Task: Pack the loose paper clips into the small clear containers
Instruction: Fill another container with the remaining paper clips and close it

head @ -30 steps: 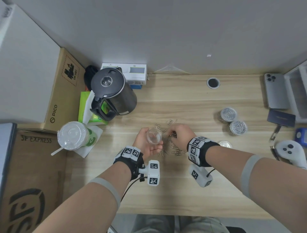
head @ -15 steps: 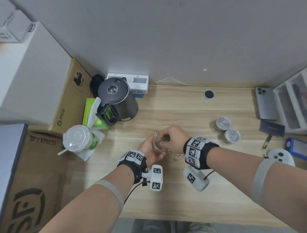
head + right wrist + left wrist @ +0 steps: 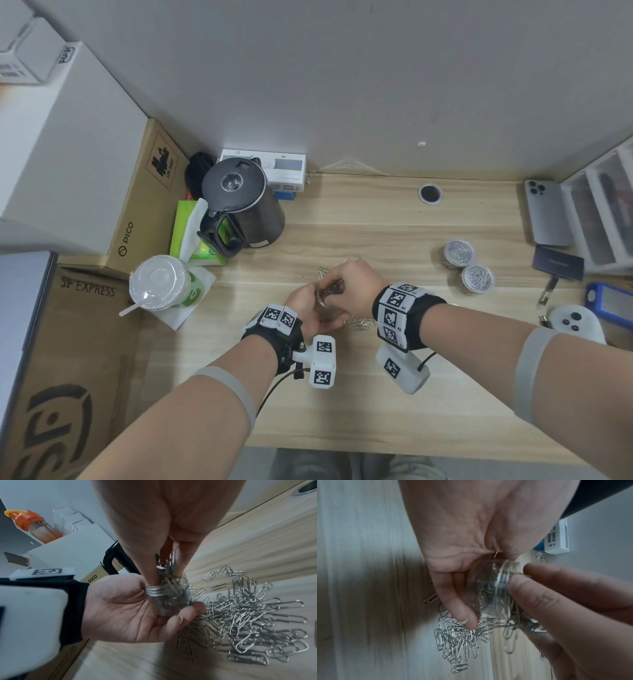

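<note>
Paper clips [image 3: 167, 566] bunched in my right hand [image 3: 356, 284] go into the small clear container [image 3: 169, 599] that my left hand [image 3: 135, 609] cradles above the desk [image 3: 376, 394] (loose pile [image 3: 248, 622] just beside).

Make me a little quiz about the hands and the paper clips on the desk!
1. True or false: the left hand holds the small clear container.
2. What is the right hand pushing into that container?
A. paper clips
B. coins
C. a lid
3. How many already filled containers stand at the right of the desk?

Key:
1. True.
2. A, a bunch of paper clips; more lie in the loose pile.
3. Two.
</note>
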The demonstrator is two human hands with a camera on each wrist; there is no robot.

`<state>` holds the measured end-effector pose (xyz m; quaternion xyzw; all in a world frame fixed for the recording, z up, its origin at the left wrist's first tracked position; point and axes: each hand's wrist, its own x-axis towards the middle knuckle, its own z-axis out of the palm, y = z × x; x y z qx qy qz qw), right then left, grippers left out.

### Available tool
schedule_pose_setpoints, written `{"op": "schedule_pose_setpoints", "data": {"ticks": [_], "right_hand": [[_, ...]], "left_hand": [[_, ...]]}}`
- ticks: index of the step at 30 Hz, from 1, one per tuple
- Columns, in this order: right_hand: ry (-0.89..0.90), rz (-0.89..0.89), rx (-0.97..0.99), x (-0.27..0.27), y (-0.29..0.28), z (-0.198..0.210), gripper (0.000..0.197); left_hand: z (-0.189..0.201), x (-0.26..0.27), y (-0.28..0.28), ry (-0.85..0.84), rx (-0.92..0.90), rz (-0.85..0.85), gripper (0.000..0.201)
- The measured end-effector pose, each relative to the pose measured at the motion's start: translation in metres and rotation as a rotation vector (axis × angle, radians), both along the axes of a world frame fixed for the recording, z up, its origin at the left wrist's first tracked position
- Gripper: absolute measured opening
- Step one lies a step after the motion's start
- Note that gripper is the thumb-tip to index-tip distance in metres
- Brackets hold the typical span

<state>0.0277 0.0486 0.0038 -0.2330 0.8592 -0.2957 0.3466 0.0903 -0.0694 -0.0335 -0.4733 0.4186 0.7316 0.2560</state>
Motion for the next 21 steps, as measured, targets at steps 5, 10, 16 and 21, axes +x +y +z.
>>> {"op": "schedule_pose_setpoints", "data": {"ticks": [5,10,16,21], "right_hand": [[-0.076,-0.032,-0.093,0.000,0.006,-0.003,0.020],[-0.010,-0.155,-0.189,-0.010,0.018,-0.003,0.015],[0.066,-0.218,0.137,-0.035,0.051,-0.029,0.022],[0.103,-0.005,0.418,-0.026,0.067,-0.050,0.082]], "left_hand": [[0.002,-0.001,-0.002,-0.013,0.018,0.023,0.032],[-0.002,0.000,-0.008,0.002,0.057,0.030,0.030],[-0.007,0.004,-0.024,0.004,0.044,-0.072,0.040],[-0.007,0.006,-0.033,0.005,0.080,-0.010,0.035]]}}
